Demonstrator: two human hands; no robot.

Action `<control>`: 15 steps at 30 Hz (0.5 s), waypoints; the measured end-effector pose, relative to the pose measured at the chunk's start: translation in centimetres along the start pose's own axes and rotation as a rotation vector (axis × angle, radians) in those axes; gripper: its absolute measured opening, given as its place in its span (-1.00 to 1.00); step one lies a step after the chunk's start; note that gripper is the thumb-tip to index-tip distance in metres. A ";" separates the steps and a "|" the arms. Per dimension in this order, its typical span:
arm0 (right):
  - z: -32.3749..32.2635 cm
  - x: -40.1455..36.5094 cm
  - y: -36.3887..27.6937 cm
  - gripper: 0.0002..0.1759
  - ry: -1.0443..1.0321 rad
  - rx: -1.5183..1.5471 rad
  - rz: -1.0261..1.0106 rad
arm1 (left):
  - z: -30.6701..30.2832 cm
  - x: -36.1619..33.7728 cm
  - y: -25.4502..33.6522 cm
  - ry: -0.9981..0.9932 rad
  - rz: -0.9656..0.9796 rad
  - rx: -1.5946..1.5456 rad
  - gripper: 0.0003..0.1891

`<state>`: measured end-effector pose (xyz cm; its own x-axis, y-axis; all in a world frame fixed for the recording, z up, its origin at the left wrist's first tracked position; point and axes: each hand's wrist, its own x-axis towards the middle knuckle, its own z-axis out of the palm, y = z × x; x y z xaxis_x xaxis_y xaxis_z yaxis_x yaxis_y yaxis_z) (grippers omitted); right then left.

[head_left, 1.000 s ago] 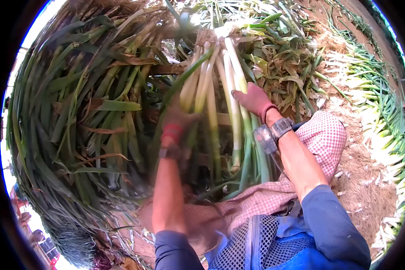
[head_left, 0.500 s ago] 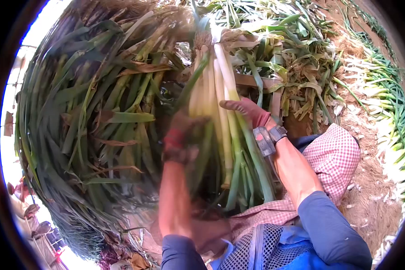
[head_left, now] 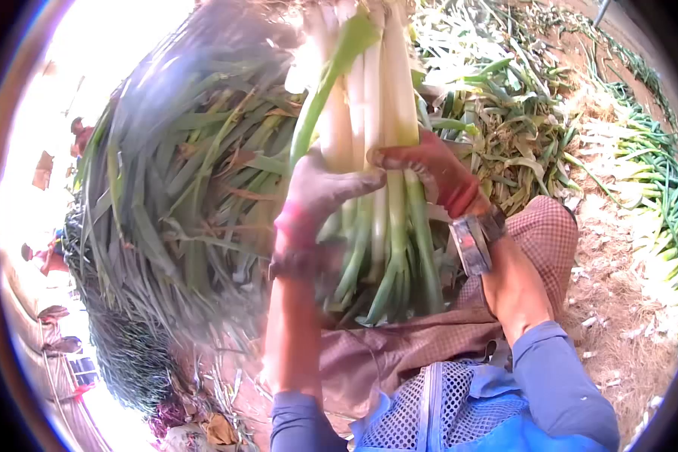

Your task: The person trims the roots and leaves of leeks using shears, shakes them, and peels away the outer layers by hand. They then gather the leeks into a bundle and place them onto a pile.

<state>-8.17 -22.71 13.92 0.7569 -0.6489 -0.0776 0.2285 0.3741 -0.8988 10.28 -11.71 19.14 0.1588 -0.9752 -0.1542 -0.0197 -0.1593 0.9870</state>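
A bundle of several green onions (head_left: 365, 113), white stalks at the top and green leaves hanging below, stands upright in front of me. My left hand (head_left: 328, 188), in a dark and red glove, is wrapped round its left side. On the right side my right hand (head_left: 433, 169), in a reddish glove, grips the same bundle. The two thumbs lie across the front of the stalks and nearly meet. One loose green leaf (head_left: 320, 105) slants up across the stalks. The fingers behind the bundle are hidden.
A big heap of long green leaves (head_left: 173, 188) fills the left. More leaves and trimmings (head_left: 505, 120) lie behind at the right. A long row of green onions (head_left: 648, 211) runs down the far right. A checked cloth (head_left: 542, 241) covers my leg.
Both hands have closed round the bundle and their thumbs have come closer together. The bundle is raised nearer to the camera and looks larger. The view has shifted slightly.
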 end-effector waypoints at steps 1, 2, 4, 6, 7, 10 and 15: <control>-0.1 0.0 -0.6 -0.67 -0.018 -0.011 -0.018 | 0.5 -0.5 1.4 0.012 0.025 0.006 -0.25; 0.2 -1.4 -1.0 -0.67 -0.069 -0.105 -0.150 | 1.5 -2.5 2.8 0.084 -0.029 0.133 -0.30; 1.1 -3.3 -2.7 -0.70 -0.062 -0.113 -0.156 | 2.9 -3.2 4.2 0.105 -0.018 0.038 -0.48; 1.3 -4.4 -4.5 -0.72 -0.122 -0.156 -0.317 | 3.5 -4.5 5.5 0.216 0.081 0.402 -0.44; 1.2 -4.5 -5.2 -0.75 -0.178 -0.190 -0.473 | 3.8 -5.2 7.1 0.221 0.139 0.534 -0.42; 1.7 -4.4 -8.5 -0.71 -0.198 -0.730 -1.169 | 4.9 -6.6 10.5 0.313 0.276 0.668 -0.30; 5.4 -7.9 -17.1 -0.75 -0.120 -0.948 -1.435 | 9.0 -11.3 22.1 0.371 0.276 1.084 -0.49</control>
<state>-14.77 -20.36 32.28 0.3354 -0.0229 0.9418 0.3308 -0.9332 -0.1405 -0.79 -5.58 42.28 0.2914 -0.9212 0.2579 -0.8989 -0.1715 0.4032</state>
